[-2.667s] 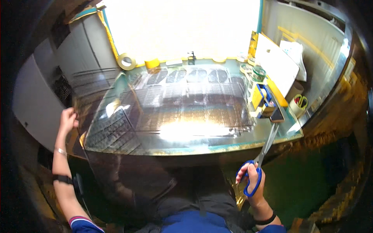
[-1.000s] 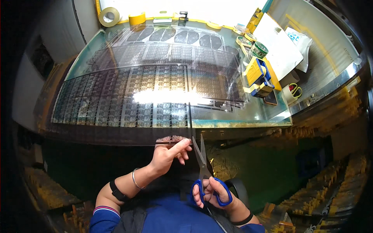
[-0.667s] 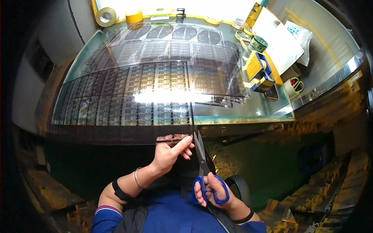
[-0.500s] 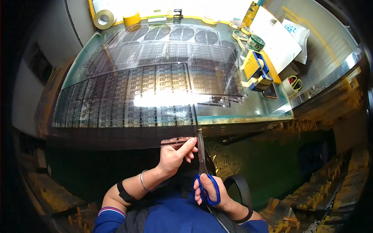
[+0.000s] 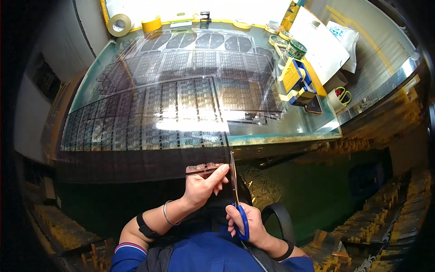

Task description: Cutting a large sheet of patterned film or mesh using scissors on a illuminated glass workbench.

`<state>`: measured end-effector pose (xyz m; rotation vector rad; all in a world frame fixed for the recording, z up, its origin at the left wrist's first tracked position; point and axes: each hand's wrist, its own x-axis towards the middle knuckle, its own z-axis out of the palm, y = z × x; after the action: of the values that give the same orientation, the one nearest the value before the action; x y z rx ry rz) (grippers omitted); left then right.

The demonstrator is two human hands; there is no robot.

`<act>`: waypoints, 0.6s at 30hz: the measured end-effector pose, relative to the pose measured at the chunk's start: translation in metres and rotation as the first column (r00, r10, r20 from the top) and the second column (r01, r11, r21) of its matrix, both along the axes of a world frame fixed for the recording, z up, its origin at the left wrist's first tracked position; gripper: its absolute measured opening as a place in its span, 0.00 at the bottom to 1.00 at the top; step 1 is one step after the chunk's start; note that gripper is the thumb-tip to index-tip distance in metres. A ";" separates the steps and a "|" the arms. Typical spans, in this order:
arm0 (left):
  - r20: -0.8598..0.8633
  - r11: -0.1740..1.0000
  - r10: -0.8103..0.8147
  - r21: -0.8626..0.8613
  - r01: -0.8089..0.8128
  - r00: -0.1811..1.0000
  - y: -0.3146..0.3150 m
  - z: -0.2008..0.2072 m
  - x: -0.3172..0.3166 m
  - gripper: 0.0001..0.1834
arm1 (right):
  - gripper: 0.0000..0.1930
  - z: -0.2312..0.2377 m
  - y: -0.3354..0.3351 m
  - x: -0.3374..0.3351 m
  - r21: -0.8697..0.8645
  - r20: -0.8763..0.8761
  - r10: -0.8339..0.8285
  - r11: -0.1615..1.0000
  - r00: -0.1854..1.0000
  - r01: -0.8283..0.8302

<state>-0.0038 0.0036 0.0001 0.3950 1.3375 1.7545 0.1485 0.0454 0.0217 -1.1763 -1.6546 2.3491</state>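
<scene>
My left hand (image 5: 199,187) pinches the near right edge of a dark transparent film sheet (image 5: 136,131), thumb on top. The sheet is printed with rows of small patterns and overhangs the table's front edge; fingers show through a clear strip near its corner. In my right hand (image 5: 251,223) is a pair of scissors (image 5: 234,186) with blue handles, its blades pointing away from me along the sheet's right edge, just right of my left fingertips. Whether the blades touch the film I cannot tell.
More printed films (image 5: 199,41) lie layered on the glass-topped table (image 5: 290,137). At the right stand a yellow-and-blue tape dispenser (image 5: 297,81), green tape rolls (image 5: 297,49) and a cup (image 5: 336,97) with green-handled scissors. Yellow tape (image 5: 152,23) and a wide tape roll (image 5: 119,24) sit at the back left.
The scissors' blue handles have turned and drawn together in my right hand. My left hand and the film's near edge have shifted slightly toward me.
</scene>
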 end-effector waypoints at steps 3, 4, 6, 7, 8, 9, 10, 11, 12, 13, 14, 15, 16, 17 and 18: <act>-0.025 0.999 -0.013 -0.042 0.012 1.000 -0.003 0.000 0.003 0.08 | 0.18 -0.001 0.002 -0.002 0.040 -0.028 -0.023 0.999 0.999 0.024; -0.025 0.999 -0.012 -0.041 0.011 1.000 -0.004 0.000 0.003 0.08 | 0.18 -0.002 0.002 -0.002 0.040 -0.028 -0.023 0.999 0.999 0.024; -0.008 0.999 -0.010 -0.045 0.009 1.000 -0.005 -0.001 0.003 0.08 | 0.18 -0.003 0.001 -0.004 0.040 -0.039 -0.030 0.999 0.999 0.032; -0.006 0.999 -0.009 -0.045 0.008 1.000 -0.007 -0.002 0.003 0.08 | 0.18 -0.002 0.001 -0.005 0.040 -0.037 -0.029 0.999 0.999 0.030; -0.008 0.999 -0.019 -0.045 0.018 1.000 -0.008 -0.003 0.002 0.08 | 0.18 0.000 0.001 -0.005 0.047 0.009 -0.008 0.999 1.000 0.008; -0.015 0.998 -0.031 -0.048 0.031 0.999 -0.009 -0.003 0.002 0.08 | 0.18 0.002 0.003 -0.004 0.052 0.050 0.010 0.999 0.999 -0.012; -0.017 0.998 -0.032 -0.049 0.032 0.999 -0.009 -0.003 0.003 0.08 | 0.18 0.002 0.004 -0.003 0.051 0.048 0.009 0.999 0.999 -0.011; -0.025 0.998 -0.037 -0.051 0.036 0.999 -0.010 -0.003 0.004 0.08 | 0.18 0.002 0.004 -0.001 0.063 0.058 0.014 0.998 0.998 -0.017; -0.030 0.998 -0.040 -0.051 0.039 0.999 -0.012 -0.004 0.003 0.08 | 0.18 0.001 0.003 -0.001 0.077 0.073 0.020 0.997 0.997 -0.026; -0.027 0.998 -0.040 -0.051 0.038 0.999 -0.014 -0.004 0.004 0.08 | 0.18 0.001 0.003 -0.002 0.077 0.075 0.021 0.997 0.997 -0.026; -0.032 0.997 -0.056 -0.062 0.054 0.998 -0.016 -0.004 0.004 0.08 | 0.18 0.000 0.003 -0.003 0.078 0.051 0.015 0.997 0.999 -0.019; -0.038 0.995 -0.072 -0.072 0.069 0.997 -0.018 -0.003 0.005 0.08 | 0.18 -0.001 0.003 -0.003 0.080 0.028 0.010 0.997 1.000 -0.012; -0.021 0.995 -0.071 -0.068 0.069 0.997 -0.020 -0.002 0.008 0.08 | 0.18 0.000 0.003 -0.004 0.079 0.028 0.011 0.997 1.000 -0.014; -0.024 0.995 -0.072 -0.075 0.070 0.997 -0.022 -0.003 0.009 0.08 | 0.18 0.001 0.003 -0.005 0.075 0.013 0.003 0.997 1.000 -0.004; -0.025 0.994 -0.075 -0.082 0.073 0.997 -0.023 -0.004 0.011 0.08 | 0.18 0.001 0.003 -0.005 0.071 0.000 -0.008 0.997 1.000 0.008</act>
<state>0.0068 -0.0196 -0.0040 0.4199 1.3920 1.6339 0.1432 0.0482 0.0228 -1.1687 -1.7152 2.2650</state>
